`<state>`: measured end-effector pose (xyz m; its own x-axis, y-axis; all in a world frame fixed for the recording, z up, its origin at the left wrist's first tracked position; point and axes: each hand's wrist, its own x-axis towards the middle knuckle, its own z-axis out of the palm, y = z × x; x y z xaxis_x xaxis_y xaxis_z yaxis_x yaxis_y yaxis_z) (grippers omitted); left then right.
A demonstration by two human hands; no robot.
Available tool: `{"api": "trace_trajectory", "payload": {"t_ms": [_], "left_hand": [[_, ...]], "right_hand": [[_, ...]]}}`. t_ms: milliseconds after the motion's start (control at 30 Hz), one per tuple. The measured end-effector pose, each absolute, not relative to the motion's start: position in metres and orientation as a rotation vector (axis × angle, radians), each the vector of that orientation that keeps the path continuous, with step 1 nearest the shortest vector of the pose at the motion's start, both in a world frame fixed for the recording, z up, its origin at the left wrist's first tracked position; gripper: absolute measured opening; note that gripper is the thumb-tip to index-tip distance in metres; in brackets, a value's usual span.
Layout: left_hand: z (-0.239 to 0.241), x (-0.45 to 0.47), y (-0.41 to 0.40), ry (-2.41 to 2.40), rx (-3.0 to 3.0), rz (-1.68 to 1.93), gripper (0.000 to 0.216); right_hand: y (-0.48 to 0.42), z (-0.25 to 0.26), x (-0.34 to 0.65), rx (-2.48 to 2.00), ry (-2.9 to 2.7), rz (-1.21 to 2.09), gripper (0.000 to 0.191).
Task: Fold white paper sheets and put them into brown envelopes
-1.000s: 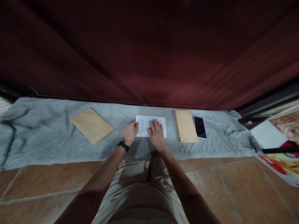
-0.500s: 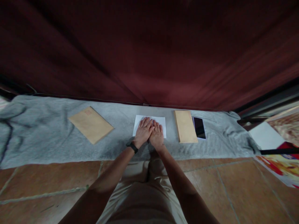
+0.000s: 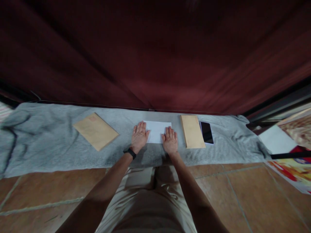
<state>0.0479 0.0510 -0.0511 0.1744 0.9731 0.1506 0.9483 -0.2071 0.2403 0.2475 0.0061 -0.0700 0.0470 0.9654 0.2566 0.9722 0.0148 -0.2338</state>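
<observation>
A sheet of white paper, perhaps folded, lies flat on the grey cloth in front of me. My left hand rests palm down over the paper's left end, fingers stretched out, a dark band on the wrist. Over its right end lies my right hand, also flat with the fingers extended. Neither hand grips anything. To the right sits a stack of brown envelopes, close to my right hand but apart from it. One brown envelope lies slanted on the left.
Partly beside the envelope stack is a phone with a dark screen. A dark red curtain hangs behind the cloth-covered strip. At the far right are a white sheet and a colourful printed package. Tiled floor lies below.
My hands have slid apart from the paper's middle, the left one to its left end and the right one to its right end. The middle of the paper now shows.
</observation>
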Motion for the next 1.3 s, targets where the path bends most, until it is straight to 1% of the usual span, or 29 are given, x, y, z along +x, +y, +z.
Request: {"api": "trace_trajectory", "payload": {"t_ms": [200, 467, 667, 767, 867, 933, 1067, 1300], "left_hand": [[-0.057, 0.036, 0.051, 1.980, 2.328, 0.445, 0.066], [-0.057, 0.028, 0.049, 1.998, 2.315, 0.511, 0.062], [-0.047, 0.030, 0.044, 1.941, 2.363, 0.576, 0.060], [-0.040, 0.044, 0.037, 1.760, 2.469, 0.537, 0.059], [-0.038, 0.063, 0.028, 1.543, 2.574, 0.468, 0.056], [-0.039, 0.073, 0.024, 1.498, 2.602, 0.424, 0.055], [-0.043, 0.079, 0.023, 1.553, 2.594, 0.373, 0.055], [-0.045, 0.057, 0.033, 1.711, 2.533, 0.297, 0.060]], "right_hand": [[-0.004, -0.072, 0.267, -2.038, -1.904, -0.031, 0.058], [-0.014, -0.067, 0.273, -1.960, -1.822, -0.034, 0.055], [-0.042, -0.059, 0.260, -1.673, -2.092, 0.033, 0.052], [-0.049, -0.054, 0.253, -1.637, -2.206, 0.112, 0.049], [-0.049, -0.051, 0.250, -1.660, -2.228, 0.156, 0.047], [-0.049, -0.050, 0.250, -1.699, -2.212, 0.158, 0.047], [-0.050, -0.053, 0.250, -1.771, -2.156, 0.124, 0.049], [-0.058, -0.061, 0.245, -1.878, -1.993, 0.020, 0.050]]}}
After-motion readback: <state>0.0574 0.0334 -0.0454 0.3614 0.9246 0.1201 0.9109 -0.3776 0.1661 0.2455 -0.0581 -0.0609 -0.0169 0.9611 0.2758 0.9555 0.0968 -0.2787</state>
